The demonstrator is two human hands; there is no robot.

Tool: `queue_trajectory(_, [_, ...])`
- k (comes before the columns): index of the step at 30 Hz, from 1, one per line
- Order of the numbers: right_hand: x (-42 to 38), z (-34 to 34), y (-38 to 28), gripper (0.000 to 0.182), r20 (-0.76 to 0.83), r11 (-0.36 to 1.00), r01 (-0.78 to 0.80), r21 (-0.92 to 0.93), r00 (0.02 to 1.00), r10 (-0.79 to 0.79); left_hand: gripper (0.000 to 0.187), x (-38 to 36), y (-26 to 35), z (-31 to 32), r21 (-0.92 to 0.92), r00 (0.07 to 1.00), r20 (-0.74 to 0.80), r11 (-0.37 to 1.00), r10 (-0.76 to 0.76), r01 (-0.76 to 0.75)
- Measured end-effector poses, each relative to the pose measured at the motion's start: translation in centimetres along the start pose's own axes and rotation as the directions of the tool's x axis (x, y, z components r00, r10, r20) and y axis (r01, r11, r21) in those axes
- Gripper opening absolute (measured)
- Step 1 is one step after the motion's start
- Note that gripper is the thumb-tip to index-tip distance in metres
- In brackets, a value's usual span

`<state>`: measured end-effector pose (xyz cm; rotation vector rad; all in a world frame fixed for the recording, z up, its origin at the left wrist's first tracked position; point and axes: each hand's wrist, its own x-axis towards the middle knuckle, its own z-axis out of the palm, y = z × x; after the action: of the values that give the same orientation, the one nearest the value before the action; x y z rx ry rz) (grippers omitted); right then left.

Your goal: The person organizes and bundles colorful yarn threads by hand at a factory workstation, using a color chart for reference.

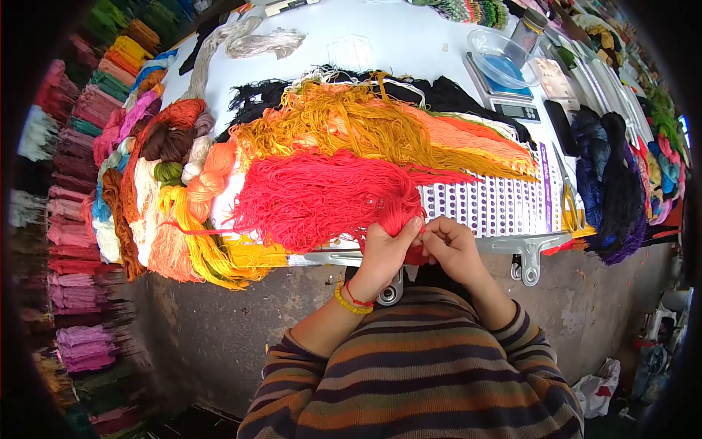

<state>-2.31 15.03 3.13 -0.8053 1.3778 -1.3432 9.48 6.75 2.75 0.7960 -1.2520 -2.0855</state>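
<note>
A large bundle of red-pink thread (pixel 314 201) lies across the front of the table, its loose strands spread to the left. My left hand (pixel 389 245) is closed around the gathered right end of this bundle, close to the table's front edge. Right beside it, my right hand (pixel 447 247) pinches at the same gathered end with thumb and fingers together. The fingertips of both hands nearly meet, and what lies between the right fingertips is too small to make out. Behind the red bundle are mustard-yellow thread (pixel 344 121) and orange thread (pixel 468 139).
Skeins in many colours hang over the left edge, among them a peach skein (pixel 210 179). A digital scale (pixel 515 110) holds a clear plastic bowl (pixel 504 58). Yellow-handled scissors (pixel 569 208) lie at right near dark skeins (pixel 603 168). A metal clamp (pixel 528 252) sits at the front edge.
</note>
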Motion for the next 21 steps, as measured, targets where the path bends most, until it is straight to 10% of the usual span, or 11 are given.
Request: queue_trajectory(21, [0.21, 0.00, -0.33, 0.010, -0.016, 0.995, -0.071, 0.072, 0.997, 0.072, 0.018, 0.34, 0.28, -0.52, -0.208, 0.992, 0.058, 0.971, -0.110, 0.120])
